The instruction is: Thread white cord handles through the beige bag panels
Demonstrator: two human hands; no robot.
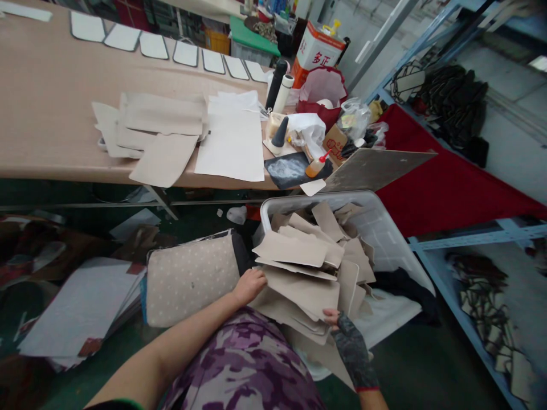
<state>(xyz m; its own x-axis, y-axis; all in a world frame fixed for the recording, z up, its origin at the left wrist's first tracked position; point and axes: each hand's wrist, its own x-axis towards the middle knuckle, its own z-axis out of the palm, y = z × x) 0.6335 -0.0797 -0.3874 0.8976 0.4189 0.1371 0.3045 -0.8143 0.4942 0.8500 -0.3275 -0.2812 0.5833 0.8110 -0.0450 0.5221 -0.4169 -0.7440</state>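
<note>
A pile of cut beige sheets [299,287] lies at the near side of a white plastic bin [384,228], overhanging its rim. My bare left hand [251,286] is closed at the left edge of these sheets, its fingertips partly hidden. At their right corner, my right hand [348,339], in a grey patterned fingerless glove, pinches the edge between thumb and fingers. More loose beige pieces [327,222] fill the bin behind, lying at mixed angles. Whether one sheet or several are in my fingers is hard to see.
A brown-topped table [51,114] runs across the back, bearing beige panels [162,122], white paper [231,142] and a squeeze bottle [316,165]. A dotted cushioned stool [192,279] stands left of the bin. Blue shelving [465,233] with red cloth [448,182] borders the right.
</note>
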